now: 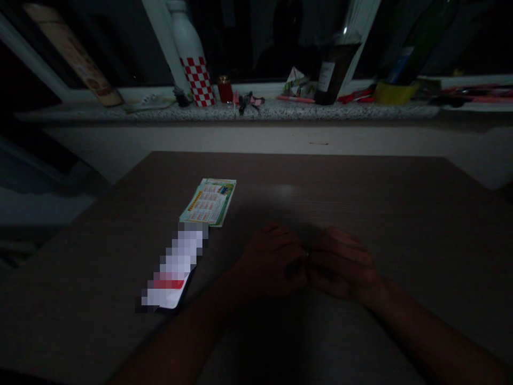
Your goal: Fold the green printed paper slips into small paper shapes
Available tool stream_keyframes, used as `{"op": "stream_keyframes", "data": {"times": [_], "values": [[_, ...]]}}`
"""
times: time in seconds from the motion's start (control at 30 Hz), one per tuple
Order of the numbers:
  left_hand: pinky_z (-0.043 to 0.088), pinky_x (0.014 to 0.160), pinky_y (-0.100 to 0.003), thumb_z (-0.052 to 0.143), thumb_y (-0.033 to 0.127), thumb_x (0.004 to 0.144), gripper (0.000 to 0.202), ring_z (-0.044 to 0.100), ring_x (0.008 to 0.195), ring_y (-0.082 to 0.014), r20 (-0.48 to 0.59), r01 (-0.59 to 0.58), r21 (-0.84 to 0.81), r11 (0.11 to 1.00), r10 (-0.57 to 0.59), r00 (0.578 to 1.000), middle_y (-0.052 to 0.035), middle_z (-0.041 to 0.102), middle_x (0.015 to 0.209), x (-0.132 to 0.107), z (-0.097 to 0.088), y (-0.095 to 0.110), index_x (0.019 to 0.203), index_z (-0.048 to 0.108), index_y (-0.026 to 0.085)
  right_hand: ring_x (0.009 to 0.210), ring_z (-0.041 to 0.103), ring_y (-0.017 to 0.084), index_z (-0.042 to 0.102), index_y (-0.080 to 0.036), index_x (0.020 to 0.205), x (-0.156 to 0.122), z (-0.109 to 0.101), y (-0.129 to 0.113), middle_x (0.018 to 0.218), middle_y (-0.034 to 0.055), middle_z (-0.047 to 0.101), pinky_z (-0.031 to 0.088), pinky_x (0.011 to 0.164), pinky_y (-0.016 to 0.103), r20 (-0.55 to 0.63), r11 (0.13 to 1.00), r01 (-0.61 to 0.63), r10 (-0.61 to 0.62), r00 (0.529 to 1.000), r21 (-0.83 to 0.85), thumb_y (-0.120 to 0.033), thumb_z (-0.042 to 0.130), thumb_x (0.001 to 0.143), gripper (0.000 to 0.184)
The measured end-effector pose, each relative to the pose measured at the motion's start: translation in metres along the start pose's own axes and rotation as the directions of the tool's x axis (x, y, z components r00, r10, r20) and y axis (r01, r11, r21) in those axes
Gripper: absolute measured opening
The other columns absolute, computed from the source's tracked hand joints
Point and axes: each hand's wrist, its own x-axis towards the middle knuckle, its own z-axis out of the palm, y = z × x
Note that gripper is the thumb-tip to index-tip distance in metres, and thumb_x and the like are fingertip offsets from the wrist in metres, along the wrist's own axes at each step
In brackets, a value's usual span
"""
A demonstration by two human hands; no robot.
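The scene is dim. My left hand [272,264] and my right hand [342,264] rest together on the brown table [360,198], knuckles up, fingers curled and fingertips meeting. A tiny bright speck [307,254] shows where the fingertips touch; I cannot make out what it is. To the left of my left hand lies a phone with a lit, blurred screen [176,270], and beyond it a small printed calendar card [209,202].
A speckled window sill [224,111] runs along the back. On it stand a white bottle with red checks [192,59], a small red jar [225,89], a dark glass bottle [334,67], a yellow object [395,92] and scattered small items.
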Motion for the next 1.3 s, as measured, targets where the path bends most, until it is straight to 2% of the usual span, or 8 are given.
{"op": "stream_keyframes", "data": {"times": [0.07,0.47,0.67,0.7,0.8,0.97,1.07,1.3], "values": [[0.045,0.075,-0.031,0.058,0.019,0.073,0.001,0.062,0.075,-0.0148,-0.001,0.0,-0.013,1.0,0.0,1.0,-0.0014,0.069,0.078,-0.001,-0.002,-0.003,0.074,0.057,0.019,0.064,0.059,0.017,0.059,-0.019,0.084,0.002,-0.001,0.0,0.071,0.0018,0.063,0.051,0.059,0.033,-0.015,0.999,0.027,-0.026,1.0,0.018,-0.012,0.069,0.071,0.018],[0.047,0.079,-0.032,0.06,0.013,0.074,0.009,0.062,0.08,-0.0145,0.03,0.079,-0.075,0.994,-0.077,0.997,-0.0004,0.068,0.083,-0.008,-0.021,-0.017,0.081,0.06,0.019,0.059,0.058,0.016,0.061,-0.019,0.078,0.011,-0.015,-0.004,0.067,0.002,0.062,0.05,0.054,0.032,-0.048,0.997,-0.066,0.067,0.997,0.037,-0.007,0.064,0.071,0.014],[0.05,0.077,-0.033,0.061,0.014,0.074,0.006,0.063,0.081,-0.0165,-0.08,0.249,-0.058,0.967,-0.253,0.964,-0.0022,0.068,0.083,-0.011,-0.036,-0.022,0.077,0.06,0.018,0.058,0.058,0.017,0.061,-0.021,0.079,0.008,-0.03,0.004,0.066,0.0022,0.059,0.048,0.05,0.032,-0.108,0.988,-0.151,0.154,0.982,0.031,-0.007,0.064,0.072,0.016],[0.05,0.078,-0.033,0.061,0.014,0.073,0.006,0.063,0.082,-0.017,-0.051,0.259,-0.057,0.964,-0.262,0.964,-0.0025,0.068,0.084,-0.011,-0.036,-0.021,0.078,0.06,0.019,0.058,0.058,0.017,0.061,-0.02,0.079,0.008,-0.032,0.005,0.066,0.0024,0.059,0.048,0.05,0.032,-0.118,0.988,-0.153,0.155,0.981,0.029,-0.007,0.064,0.072,0.016],[0.05,0.081,-0.034,0.062,0.015,0.073,0.008,0.063,0.087,-0.0177,-0.008,0.249,-0.094,0.964,-0.251,0.968,-0.0038,0.068,0.09,-0.01,-0.031,-0.016,0.08,0.058,0.019,0.058,0.059,0.018,0.061,-0.019,0.079,0.008,-0.031,0.004,0.066,0.0032,0.06,0.048,0.051,0.032,-0.116,0.987,-0.155,0.16,0.98,0.053,-0.006,0.065,0.07,0.016],[0.049,0.086,-0.036,0.064,0.023,0.078,0.021,0.061,0.097,-0.0194,-0.005,0.247,-0.068,0.967,-0.247,0.969,-0.0069,0.067,0.1,-0.01,-0.022,-0.011,0.099,0.061,0.018,0.059,0.059,0.018,0.062,-0.018,0.08,0.012,-0.022,-0.003,0.067,0.0038,0.06,0.049,0.052,0.032,-0.102,0.982,-0.143,0.156,0.982,0.122,-0.006,0.062,0.072,0.015],[0.049,0.084,-0.034,0.061,0.021,0.082,0.012,0.062,0.092,-0.017,0.02,0.17,-0.096,0.981,-0.169,0.985,-0.0043,0.069,0.094,-0.009,-0.02,-0.012,0.094,0.062,0.019,0.06,0.059,0.017,0.061,-0.019,0.082,0.013,-0.02,-0.004,0.067,0.0035,0.06,0.049,0.052,0.031,-0.095,0.977,-0.155,0.17,0.981,0.145,-0.007,0.061,0.073,0.015],[0.049,0.076,-0.03,0.06,0.016,0.08,0.003,0.061,0.079,-0.0146,-0.056,0.087,-0.044,0.995,-0.09,0.994,-0.0018,0.068,0.081,-0.006,-0.019,-0.01,0.082,0.061,0.018,0.067,0.061,0.02,0.061,-0.02,0.089,0.01,-0.016,-0.002,0.073,0.0047,0.063,0.052,0.06,0.036,-0.058,0.989,-0.127,0.132,0.99,0.078,-0.009,0.064,0.071,0.02]]}}
